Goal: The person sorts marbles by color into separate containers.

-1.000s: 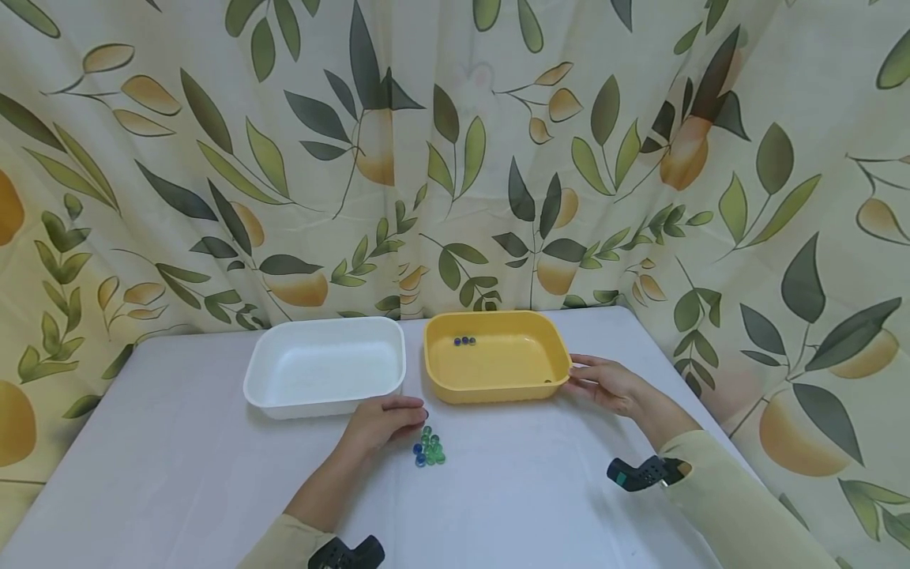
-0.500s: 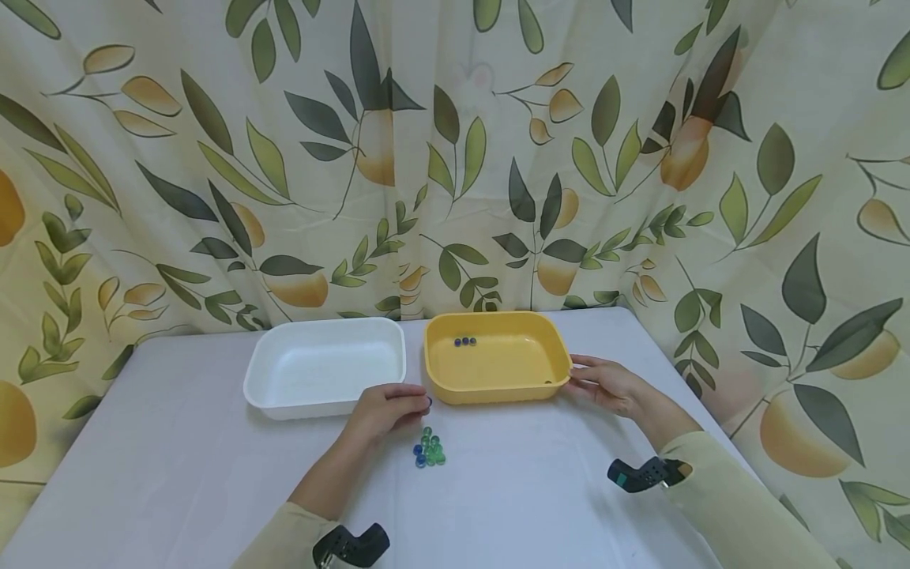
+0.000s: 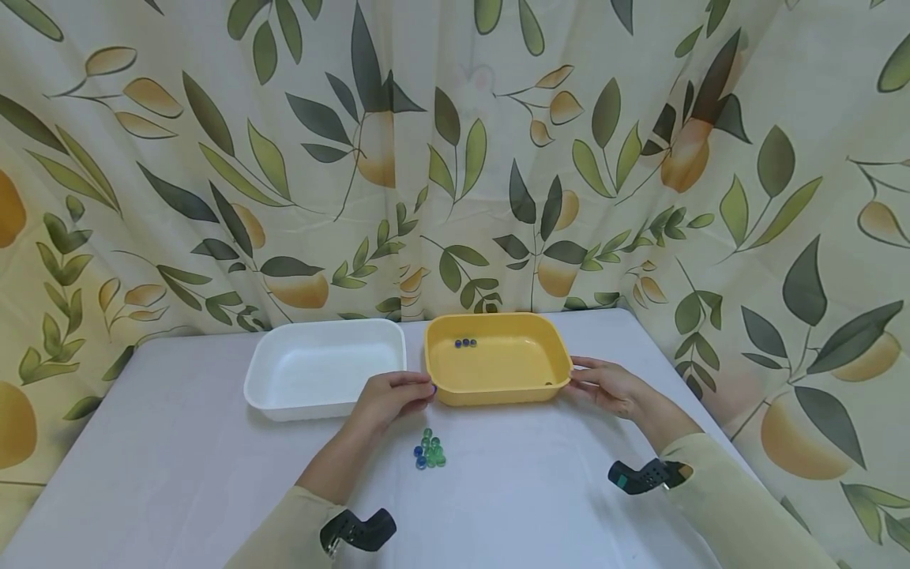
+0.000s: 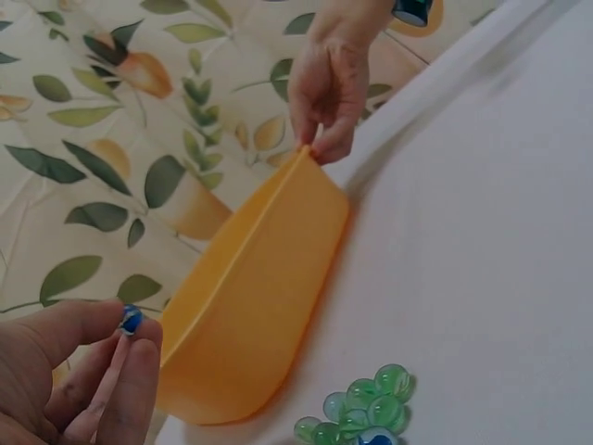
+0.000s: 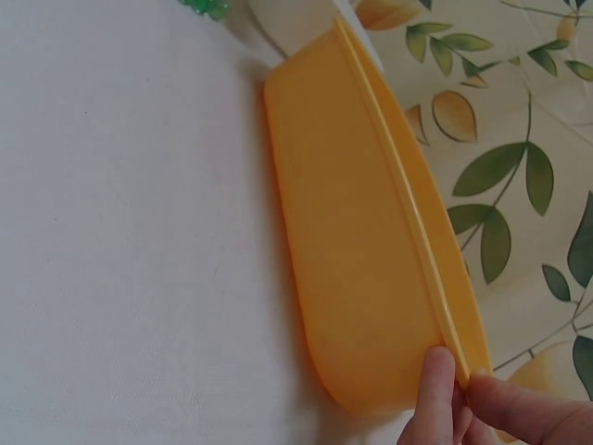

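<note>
My left hand (image 3: 387, 401) pinches a blue marble (image 4: 131, 320) between thumb and fingertips, beside the near left corner of the yellow tray (image 3: 498, 394). At the tray's right end, my right hand (image 3: 604, 386) grips the rim, thumb on one side and fingers on the other, as the right wrist view shows (image 5: 500, 408). Inside the yellow tray several dark blue marbles (image 3: 465, 343) sit near the back left, and a small dark spot shows by the near right corner. Green marbles (image 3: 436, 452) and a couple of blue marbles (image 3: 419, 451) lie clustered on the table below my left hand.
A white tray (image 3: 277, 412) stands left of the yellow one, its near right corner partly behind my left hand. A white cloth covers the table (image 3: 526, 490). Behind it hangs a leaf-patterned curtain (image 3: 455, 158).
My left hand has moved away from the marble cluster, up and slightly right toward the yellow tray, carrying the blue marble. My right hand has stayed on the tray's rim.
</note>
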Motion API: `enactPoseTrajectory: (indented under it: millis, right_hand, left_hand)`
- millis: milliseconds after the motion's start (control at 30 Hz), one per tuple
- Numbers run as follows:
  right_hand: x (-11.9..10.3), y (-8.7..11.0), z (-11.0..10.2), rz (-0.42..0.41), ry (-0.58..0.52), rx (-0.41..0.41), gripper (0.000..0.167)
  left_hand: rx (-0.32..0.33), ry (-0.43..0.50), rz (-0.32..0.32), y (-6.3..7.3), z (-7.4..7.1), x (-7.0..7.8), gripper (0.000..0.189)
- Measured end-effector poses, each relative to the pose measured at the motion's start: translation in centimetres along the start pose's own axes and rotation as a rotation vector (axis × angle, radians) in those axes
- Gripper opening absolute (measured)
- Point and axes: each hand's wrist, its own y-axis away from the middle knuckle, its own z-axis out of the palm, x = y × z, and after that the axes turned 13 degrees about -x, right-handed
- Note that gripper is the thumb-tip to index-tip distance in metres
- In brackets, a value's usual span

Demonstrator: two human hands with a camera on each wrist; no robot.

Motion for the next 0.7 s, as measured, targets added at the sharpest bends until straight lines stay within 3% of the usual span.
enactPoseTrajectory:
  millis: [433, 700]
  right_hand:
    - [0.0, 0.1, 0.1, 0.006, 0.001, 0.015, 0.072]
    - [0.1, -0.1, 0.1, 0.007, 0.001, 0.030, 0.071]
  left_hand:
    - [-0.010, 0.080, -0.008, -1.8, 0.2, 1.9, 0.032]
    - [0.011, 0.060, -0.027, -3.1, 0.6, 3.1, 0.030]
